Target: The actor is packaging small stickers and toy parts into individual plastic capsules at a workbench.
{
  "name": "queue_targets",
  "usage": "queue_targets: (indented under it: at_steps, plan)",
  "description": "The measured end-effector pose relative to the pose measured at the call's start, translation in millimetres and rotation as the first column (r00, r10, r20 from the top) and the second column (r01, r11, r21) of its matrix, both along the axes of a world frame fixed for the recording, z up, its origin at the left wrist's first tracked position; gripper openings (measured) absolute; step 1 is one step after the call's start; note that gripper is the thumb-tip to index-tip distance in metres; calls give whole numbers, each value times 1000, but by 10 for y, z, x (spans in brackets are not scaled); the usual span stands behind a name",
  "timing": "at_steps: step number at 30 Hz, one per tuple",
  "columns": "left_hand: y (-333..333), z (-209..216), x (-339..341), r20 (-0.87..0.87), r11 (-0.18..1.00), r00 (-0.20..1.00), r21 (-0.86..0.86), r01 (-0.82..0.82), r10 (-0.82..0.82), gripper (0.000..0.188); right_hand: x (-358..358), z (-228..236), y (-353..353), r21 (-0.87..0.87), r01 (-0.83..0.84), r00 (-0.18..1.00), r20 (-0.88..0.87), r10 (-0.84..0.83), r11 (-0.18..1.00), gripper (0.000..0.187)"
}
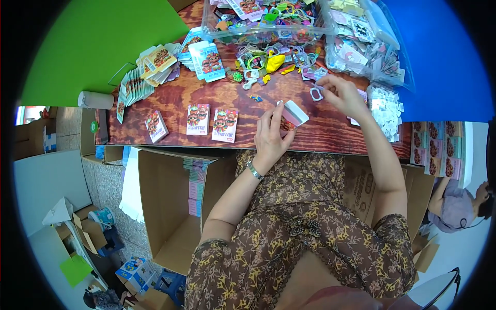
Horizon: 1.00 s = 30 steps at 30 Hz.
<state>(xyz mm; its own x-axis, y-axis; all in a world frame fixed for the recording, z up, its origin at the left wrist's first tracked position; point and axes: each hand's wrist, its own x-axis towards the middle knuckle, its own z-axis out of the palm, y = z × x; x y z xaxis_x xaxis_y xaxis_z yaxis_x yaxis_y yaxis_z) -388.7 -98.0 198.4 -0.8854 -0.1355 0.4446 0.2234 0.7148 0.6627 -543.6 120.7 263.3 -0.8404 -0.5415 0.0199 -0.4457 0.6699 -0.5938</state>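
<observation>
White roll point(95, 99) lay at the tabletop's point(175, 106) left edge. Right of it, a fanned row of flat boxes point(135, 91) ran back from near the front left corner, then a yellow stack point(157, 61) and a blue stack point(208, 62) toward the back edge. Below the front edge, left side, a carton point(168, 201) stood open, with more small boxes inside along one wall.

Three made-up boxes sat near the front edge, left half: first box point(155, 127) turned at an angle, second box point(198, 120) and third box point(225, 125) side by side, a small gap between.

Clear bin point(268, 34), full of mixed trinkets, was at the back edge, middle. A loose trinket pile point(276, 62) was spread just in front of it; one blue-yellow piece point(256, 98) lay apart, nearer the left hand point(272, 128).

Left hand grasped a small box point(296, 114) over the front edge's middle, pale end tilted up and right. Right hand point(338, 94) had a white loop point(316, 94) pinched at its top by thumb and fingers, right of that box, clear of it.

Second bin point(407, 67), packed with sachets, filled the back right corner; bagged white packets point(386, 112) lay in front of it, by the right edge.
</observation>
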Motion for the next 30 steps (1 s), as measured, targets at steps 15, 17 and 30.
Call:
queue_targets:
  at_steps: [15,17,30]
  plan:
    - [0,-34,4,14,998,999,42,-50,49,88,660,214,-684,-205,-282,946,-219,237,937,25]
    - [-10,-39,7,17,998,1000,58,-18,17,88,697,217,-665,-39,-251,935,-268,232,967,26]
    - [-26,-10,9,32,998,999,58,-24,22,89,664,306,-729,-112,-338,858,-446,256,935,26]
